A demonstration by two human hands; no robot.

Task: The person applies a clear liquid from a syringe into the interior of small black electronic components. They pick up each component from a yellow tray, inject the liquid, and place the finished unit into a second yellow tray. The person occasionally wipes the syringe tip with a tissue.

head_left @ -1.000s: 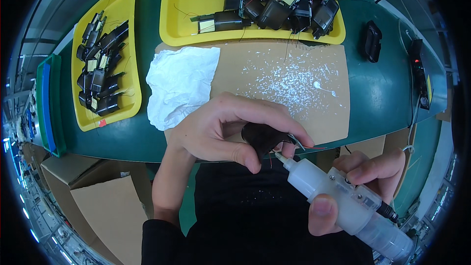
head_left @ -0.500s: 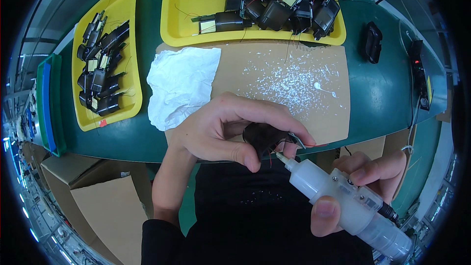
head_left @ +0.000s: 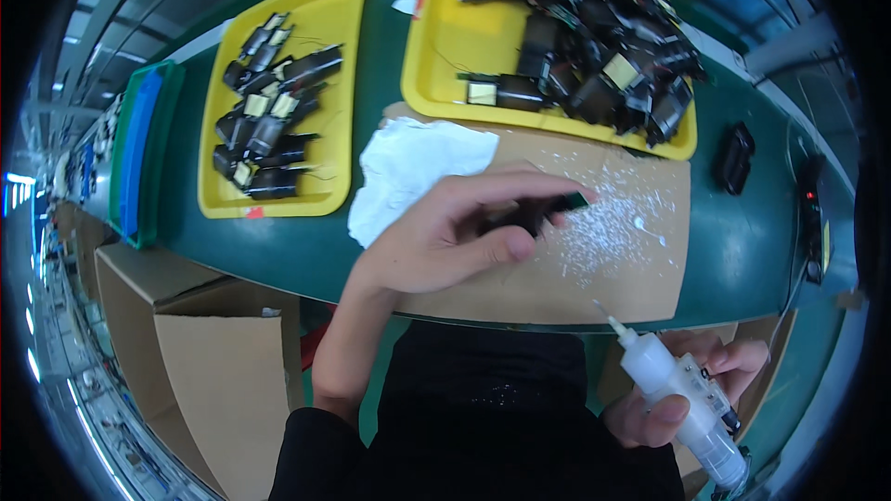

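Note:
Over the cardboard sheet (head_left: 640, 297), my left hand (head_left: 436, 232) is closed around a small black plastic housing (head_left: 524, 217) with a green circuit board edge at its end. The fingers hide much of the housing. Lower right, my right hand (head_left: 668, 408) grips a translucent white glue syringe dispenser (head_left: 664, 366), its thin nozzle pointing up and left, apart from the housing. A crumpled white cloth (head_left: 408, 167) lies just beyond my left hand. White shavings (head_left: 603, 223) are scattered on the cardboard to the right of that hand.
A yellow tray (head_left: 357, 65) of black housings stands at left. Another yellow tray (head_left: 436, 74), heaped with more housings and thin wires, is at the back. A loose black part (head_left: 735, 160) lies on the green table at right. An open cardboard box (head_left: 223, 362) stands below the table's left edge.
The syringe nozzle has drawn away from the housing, down and to the right. My left hand has carried the housing farther over the cardboard. The whole view has shifted.

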